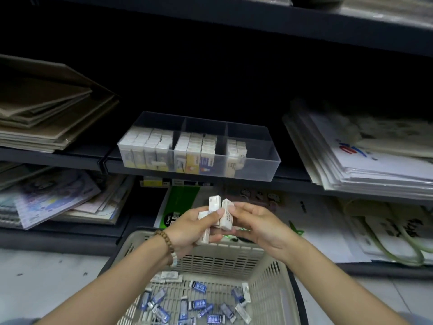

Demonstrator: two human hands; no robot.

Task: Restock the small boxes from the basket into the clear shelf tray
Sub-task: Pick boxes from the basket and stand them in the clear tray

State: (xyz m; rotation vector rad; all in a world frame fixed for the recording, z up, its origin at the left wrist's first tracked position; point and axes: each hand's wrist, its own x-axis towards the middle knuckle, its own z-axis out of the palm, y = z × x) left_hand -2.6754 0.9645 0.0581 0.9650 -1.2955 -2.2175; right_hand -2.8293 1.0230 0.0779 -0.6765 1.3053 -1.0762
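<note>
Held-up small boxes (215, 202): white, grey print. Clear tray (257, 167); stocked boxes (150, 141) white-topped, some front faces yellow or blue. Cream basket (225, 259), slotted grid walls. Blue packets (199, 288), white ends, on basket floor. Brown-bead bracelet (164, 239). Dark grey shelf (295, 181), yellow label (152, 183) at front edge. Brown card sheets (46, 109) at shelf's left end. Green pack (180, 200) beneath.

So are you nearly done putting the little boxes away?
Not quite, maybe halfway. Done: in the tray, the left and middle sections look packed with stocked boxes, and the right section has a few. In hand: the left hand and right hand hold a bunch of white boxes above the basket. Left: most of the right section is bare, and lots of blue packs lie in the basket.
</note>
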